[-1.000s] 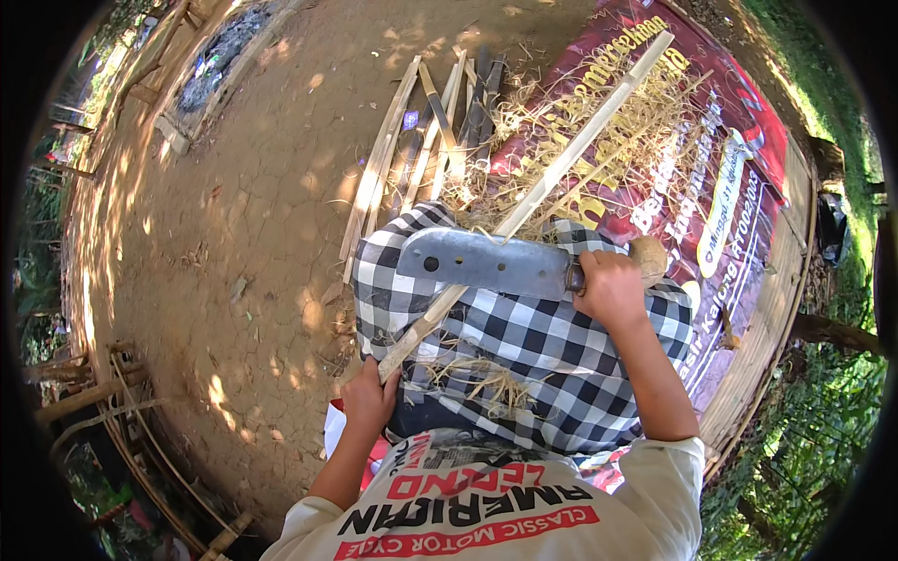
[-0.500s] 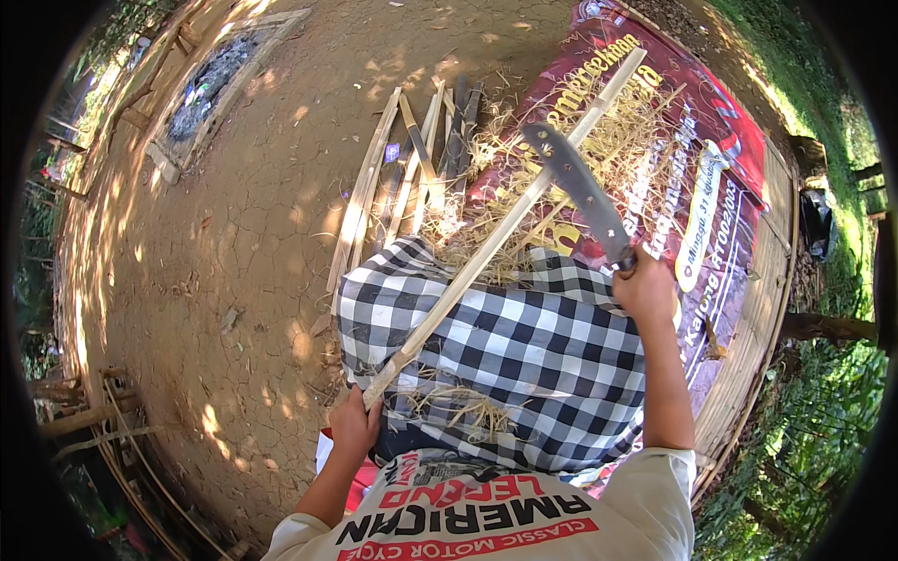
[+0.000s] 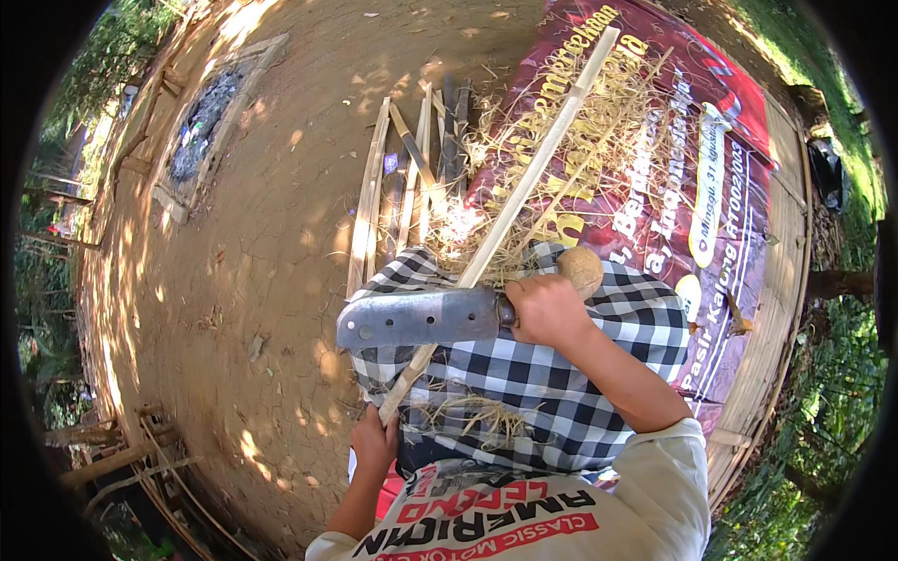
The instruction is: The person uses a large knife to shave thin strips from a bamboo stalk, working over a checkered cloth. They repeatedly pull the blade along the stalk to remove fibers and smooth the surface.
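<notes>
My left hand point(image 3: 375, 441) is closed round the near end of a long pale bamboo strip point(image 3: 517, 198). The strip slants across my lap, up and to the right, its far end over the red banner. In my right hand point(image 3: 544, 309) is a broad machete point(image 3: 421, 319), its round wooden knob showing past my fist. The grey blade, pierced by several holes, lies sideways across the strip's near part and hides a piece of it. A black-and-white checked cloth point(image 3: 524, 374) covers my lap, with curly shavings point(image 3: 477, 416) on it.
A dark red printed banner point(image 3: 645, 224) covers a bamboo platform point(image 3: 762, 374) on the right, strewn with shavings point(image 3: 617, 112). More bamboo strips point(image 3: 369, 201) lie ahead, left of the banner. Cracked earth point(image 3: 253, 252) spreads leftward to a framed ash pit point(image 3: 208, 117).
The machete has come down the strip toward me, its blade swinging from pointing away to pointing left. My right hand has moved nearer and left. My left hand still grips the strip's end.
</notes>
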Demonstrator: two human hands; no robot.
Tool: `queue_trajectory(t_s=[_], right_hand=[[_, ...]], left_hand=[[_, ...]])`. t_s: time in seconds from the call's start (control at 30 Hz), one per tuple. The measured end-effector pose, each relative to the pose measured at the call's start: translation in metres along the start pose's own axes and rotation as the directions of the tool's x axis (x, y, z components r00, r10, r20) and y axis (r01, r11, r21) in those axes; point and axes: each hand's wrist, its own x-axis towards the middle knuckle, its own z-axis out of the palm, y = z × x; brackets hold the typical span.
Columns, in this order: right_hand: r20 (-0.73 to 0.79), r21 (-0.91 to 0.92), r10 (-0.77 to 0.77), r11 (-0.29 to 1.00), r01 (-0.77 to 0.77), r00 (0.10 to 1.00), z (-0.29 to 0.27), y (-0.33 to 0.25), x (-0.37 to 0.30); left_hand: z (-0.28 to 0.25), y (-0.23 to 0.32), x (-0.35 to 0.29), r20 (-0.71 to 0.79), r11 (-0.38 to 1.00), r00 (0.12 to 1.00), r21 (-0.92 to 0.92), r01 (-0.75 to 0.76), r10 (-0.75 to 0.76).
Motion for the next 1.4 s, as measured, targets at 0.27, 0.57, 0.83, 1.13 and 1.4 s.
queue_trajectory(t_s=[0.27, 0.57, 0.83, 1.13, 1.4], right_hand=[[-0.201, -0.115, 0.648, 0.729, -0.675, 0.734, -0.069, 0.116, 0.004], [-0.165, 0.051, 0.551, 0.833, -0.55, 0.818, -0.041, 0.089, -0.018], [0.063, 0.048, 0.038, 0.998, -0.041, 0.997, -0.013, 0.074, 0.003], [-0.085, -0.089, 0.438, 0.891, -0.444, 0.895, -0.023, 0.155, 0.01], [-0.207, 0.152, 0.824, 0.56, -0.814, 0.528, -0.05, 0.205, -0.026]], left_hand=[[0.0, -0.002, 0.0, -0.001, 0.999, 1.0, 0.038, -0.02, 0.02], [-0.007, 0.005, 0.003, 0.043, 0.999, 0.999, -0.024, -0.024, 0.025], [-0.009, 0.005, -0.001, 0.04, 1.0, 0.999, 0.014, 0.017, -0.017], [-0.009, 0.001, -0.001, -0.016, 0.999, 1.0, 0.046, -0.009, 0.01], [-0.003, -0.025, 0.014, -0.066, 0.981, 0.982, 0.082, -0.173, 0.179]])
